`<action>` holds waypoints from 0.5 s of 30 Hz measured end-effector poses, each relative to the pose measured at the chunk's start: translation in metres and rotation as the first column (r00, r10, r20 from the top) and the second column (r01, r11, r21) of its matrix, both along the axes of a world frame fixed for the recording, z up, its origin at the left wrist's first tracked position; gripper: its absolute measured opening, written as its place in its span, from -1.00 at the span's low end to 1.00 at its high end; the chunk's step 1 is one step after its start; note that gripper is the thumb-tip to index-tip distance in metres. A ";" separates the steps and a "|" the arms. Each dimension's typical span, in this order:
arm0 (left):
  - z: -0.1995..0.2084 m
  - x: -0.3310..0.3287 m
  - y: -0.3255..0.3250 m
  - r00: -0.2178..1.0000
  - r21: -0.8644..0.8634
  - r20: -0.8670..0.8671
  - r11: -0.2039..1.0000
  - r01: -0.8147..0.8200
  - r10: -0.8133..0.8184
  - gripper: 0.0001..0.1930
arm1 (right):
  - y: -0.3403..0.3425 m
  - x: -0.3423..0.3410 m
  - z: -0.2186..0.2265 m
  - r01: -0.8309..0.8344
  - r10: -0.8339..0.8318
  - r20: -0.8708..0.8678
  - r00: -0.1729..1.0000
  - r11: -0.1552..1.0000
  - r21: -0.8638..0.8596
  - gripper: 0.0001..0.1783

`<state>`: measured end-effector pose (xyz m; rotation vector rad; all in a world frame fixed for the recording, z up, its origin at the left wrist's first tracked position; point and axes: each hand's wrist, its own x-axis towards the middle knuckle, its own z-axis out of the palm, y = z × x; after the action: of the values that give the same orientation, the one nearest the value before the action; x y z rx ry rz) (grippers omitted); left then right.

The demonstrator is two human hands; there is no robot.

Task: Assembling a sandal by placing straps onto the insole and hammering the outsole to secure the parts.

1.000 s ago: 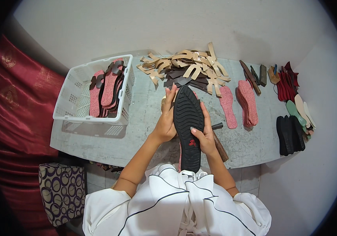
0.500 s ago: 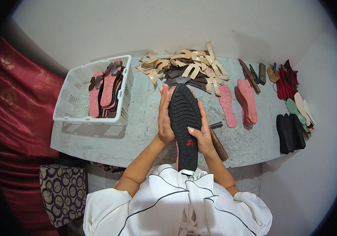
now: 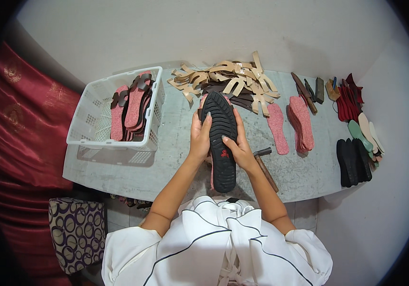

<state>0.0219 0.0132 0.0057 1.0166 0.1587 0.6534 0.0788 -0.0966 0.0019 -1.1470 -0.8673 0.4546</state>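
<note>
A sandal lies between my two hands above the table's middle, its black ridged sole (image 3: 220, 125) turned toward me. A red mark shows near the heel. Along the left edge peeks a strip of the pink speckled insole (image 3: 212, 177), and a bit of dark strap shows by the toe part. My left hand (image 3: 199, 139) grips the left side, thumb resting on the sole's edge. On the opposite side my right hand (image 3: 238, 144) is wrapped round the edge, its thumb pressed on the sole. Most fingers are hidden behind the sandal.
At left stands a white basket (image 3: 74, 135) holding pink-soled sandals (image 3: 135, 107). Beige and brown straps (image 3: 235, 78) are heaped at the back. Rightward lie a hammer (image 3: 265, 171), pink insoles (image 3: 300, 124), hand tools (image 3: 305, 90), red pieces (image 3: 346, 105) and black soles (image 3: 352, 162).
The sandal has moved slightly up and left, its heel end lifting away from my body. My left hand has gone from a flat palm along the side to a grip with the thumb on top.
</note>
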 end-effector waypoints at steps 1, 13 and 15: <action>-0.002 0.002 0.004 0.997 0.122 0.013 0.990 -0.072 0.071 -0.65 | 0.003 0.001 -0.002 -0.001 0.001 -0.002 1.000 1.000 -0.001 -0.23; -0.055 0.017 0.051 0.940 0.233 0.037 0.911 -0.339 0.340 -0.69 | 0.017 -0.013 -0.022 0.366 -0.127 0.494 0.860 0.828 -0.425 -0.09; -0.059 0.018 0.054 0.935 0.176 0.026 0.919 -0.353 0.354 -0.68 | 0.003 -0.032 -0.019 0.372 -0.079 0.540 0.838 0.806 -0.460 -0.05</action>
<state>0.0398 0.0668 -0.0537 1.1748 0.2981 1.0085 0.0471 -0.0934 -0.0175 -1.9504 -1.0516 0.1936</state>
